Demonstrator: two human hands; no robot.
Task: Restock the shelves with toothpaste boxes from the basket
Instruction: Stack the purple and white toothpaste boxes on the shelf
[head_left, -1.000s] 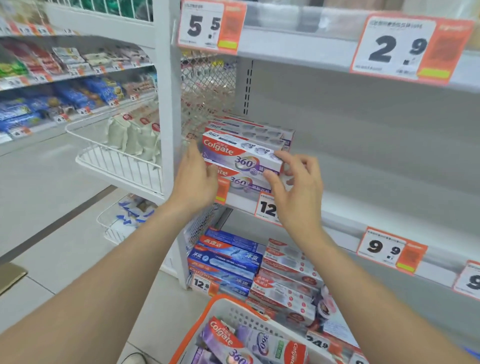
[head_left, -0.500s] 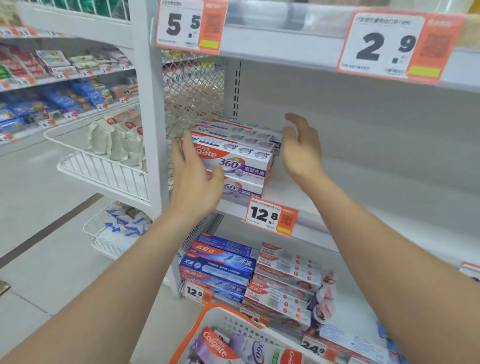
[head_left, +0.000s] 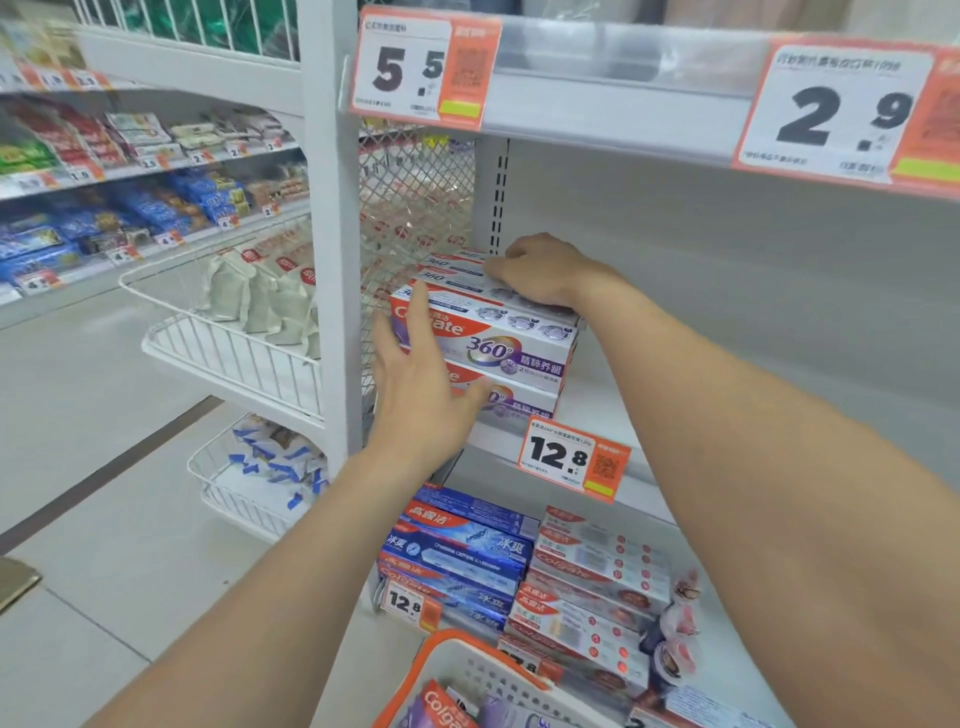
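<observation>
Starting at the far left, blurred shelves of packets (head_left: 130, 171) sit behind a white wire rack (head_left: 223, 358) holding pale bags (head_left: 260, 296). The left hand (head_left: 415, 395) is open, with straight fingers pressed flat against the front left end of the stack of toothpaste boxes (head_left: 509, 348). The stack stands at the left end of the middle shelf (head_left: 592, 400), against a mesh side panel (head_left: 415, 197). Its fronts read "Colgate" and "360°", with Chinese writing on a purple band.

The right hand (head_left: 545, 273) lies palm down on top of the stack towards the back, with its fingers bent. Whether they grip a box cannot be told.

An orange-edged tag (head_left: 415, 67) on the rail above reads "5.5", and the tag (head_left: 571, 457) below the stack reads "12.8". Far right, another tag (head_left: 841, 114) reads "2.9".

On the shelf beneath lie blue boxes (head_left: 457, 551) with a second "12.8" tag (head_left: 408, 603). Beside them are white and red Colgate boxes (head_left: 592, 571).

At the bottom edge, the orange-rimmed basket (head_left: 447, 639) holds another box (head_left: 441, 706) marked "Colgate".
</observation>
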